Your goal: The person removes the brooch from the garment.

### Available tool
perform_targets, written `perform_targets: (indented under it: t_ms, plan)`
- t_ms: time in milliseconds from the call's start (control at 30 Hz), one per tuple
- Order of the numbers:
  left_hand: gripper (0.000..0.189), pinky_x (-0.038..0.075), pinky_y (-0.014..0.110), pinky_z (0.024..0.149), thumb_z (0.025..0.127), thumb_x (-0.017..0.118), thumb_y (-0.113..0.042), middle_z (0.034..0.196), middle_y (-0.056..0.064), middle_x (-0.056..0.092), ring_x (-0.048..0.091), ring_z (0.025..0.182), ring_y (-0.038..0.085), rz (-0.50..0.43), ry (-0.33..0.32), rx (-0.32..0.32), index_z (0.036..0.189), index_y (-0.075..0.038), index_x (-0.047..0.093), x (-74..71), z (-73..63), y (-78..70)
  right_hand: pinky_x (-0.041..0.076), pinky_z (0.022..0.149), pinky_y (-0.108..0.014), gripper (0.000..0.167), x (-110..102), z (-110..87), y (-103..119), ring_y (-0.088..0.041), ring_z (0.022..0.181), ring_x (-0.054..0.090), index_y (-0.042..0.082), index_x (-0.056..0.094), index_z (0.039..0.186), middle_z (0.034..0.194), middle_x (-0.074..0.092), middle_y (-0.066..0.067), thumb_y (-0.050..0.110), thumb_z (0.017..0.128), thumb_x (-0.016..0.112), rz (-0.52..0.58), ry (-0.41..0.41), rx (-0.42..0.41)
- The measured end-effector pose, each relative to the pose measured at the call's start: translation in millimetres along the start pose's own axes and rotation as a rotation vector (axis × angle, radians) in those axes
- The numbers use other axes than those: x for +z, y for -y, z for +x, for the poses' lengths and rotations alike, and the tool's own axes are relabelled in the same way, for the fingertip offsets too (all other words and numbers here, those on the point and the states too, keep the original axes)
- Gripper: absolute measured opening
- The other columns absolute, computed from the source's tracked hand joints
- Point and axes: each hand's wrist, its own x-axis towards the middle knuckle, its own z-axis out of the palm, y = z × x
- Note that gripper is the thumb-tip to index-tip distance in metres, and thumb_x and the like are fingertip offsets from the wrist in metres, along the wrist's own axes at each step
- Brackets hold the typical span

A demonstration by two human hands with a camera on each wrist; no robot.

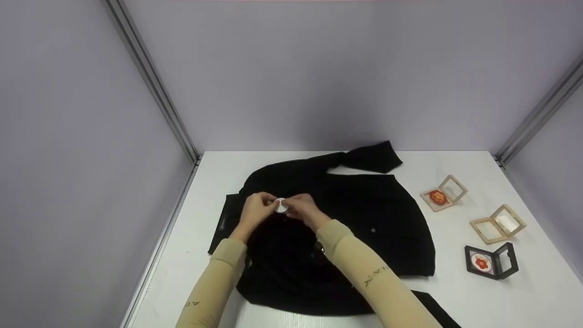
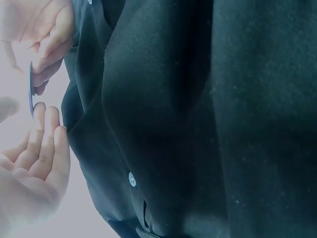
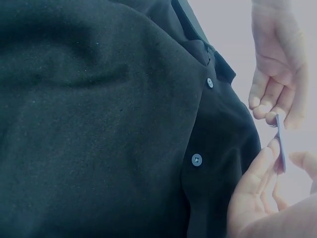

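Between my two hands is a thin, round white disc, above a black button-up shirt spread on the table. My left hand pinches its left edge, while my right hand holds the right edge with thumb and fingers. Both wrist views show the disc nearly edge-on, a thin line with fingertips at either end. Small buttons run down the dark cloth beside the hands. The disc's underside is hidden in the head view.
On the right of the white table stand several opened display cases: a wooden one with a red-orange flower disc, another wooden case, and a black one with a red-and-white flower disc. Grey walls enclose the table.
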Motion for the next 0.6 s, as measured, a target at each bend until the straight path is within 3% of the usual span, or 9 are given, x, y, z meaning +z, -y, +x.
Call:
perform_targets:
  t_ms: [333,600]
  plan:
    - [0.012,0.051,0.026,0.068,0.092,0.077,-0.012,0.086,0.010,0.076,0.061,0.072,0.013,0.011,0.030,-0.033,0.096,-0.001,0.080,0.1,0.0,-0.1,0.058,0.060,-0.018,0.003,-0.1,-0.6,-3.4,-0.006,0.061,0.064,0.000,0.072,0.091,0.071,0.068,0.002,0.003,0.090,0.070,0.000,0.000,-0.015]
    - [0.009,0.048,0.020,0.065,0.089,0.077,-0.008,0.084,0.009,0.075,0.058,0.070,0.009,-0.032,0.050,-0.057,0.094,0.000,0.078,1.4,0.2,0.0,0.059,0.062,-0.019,0.004,1.1,-0.9,-7.1,-0.007,0.063,0.065,-0.001,0.072,0.093,0.072,0.069,0.001,0.000,0.089,0.071,-0.004,-0.006,-0.028]
